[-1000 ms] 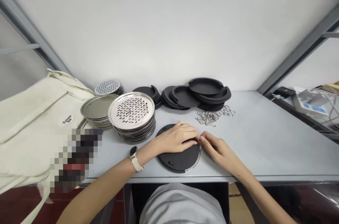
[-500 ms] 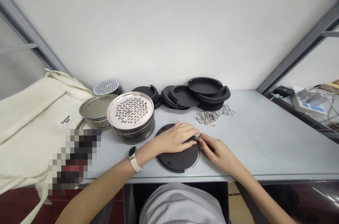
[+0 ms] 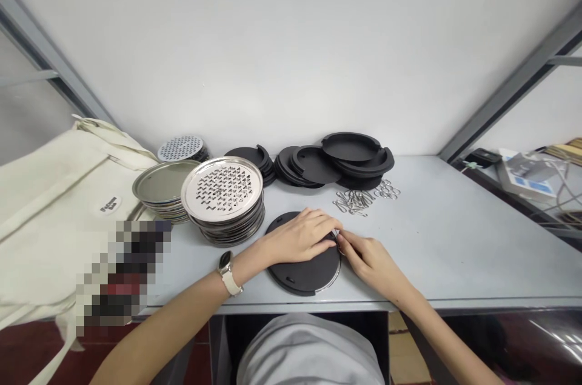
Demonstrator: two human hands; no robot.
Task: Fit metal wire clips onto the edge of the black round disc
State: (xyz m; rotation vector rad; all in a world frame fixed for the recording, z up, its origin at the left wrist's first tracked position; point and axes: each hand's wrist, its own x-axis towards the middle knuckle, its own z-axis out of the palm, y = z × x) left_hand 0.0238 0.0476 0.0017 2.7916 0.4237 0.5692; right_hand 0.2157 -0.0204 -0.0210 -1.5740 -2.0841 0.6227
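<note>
A black round cover (image 3: 313,273) lies near the table's front edge, with a shiny metal rim showing along its right side. My left hand (image 3: 302,236) rests over its top, palm down, thumb and forefinger reaching to the right rim and holding it. There, my right hand (image 3: 361,254) pinches a small shiny metal piece, seemingly a wire hook; the fingers hide most of it. Behind the hands lies a pile of small metal hooks (image 3: 354,200), with metal rings (image 3: 387,189) beside it.
To the left stands a stack of round metal graters (image 3: 222,191), beside a stack of plain metal discs (image 3: 166,182). Perforated discs (image 3: 180,147) sit behind. More black covers (image 3: 350,147) are piled near the wall. A cream cloth bag (image 3: 59,203) covers the table's left end.
The view has shifted very slightly. Both hands stay at the cover's right rim, the right fingers a touch closer in against it.
</note>
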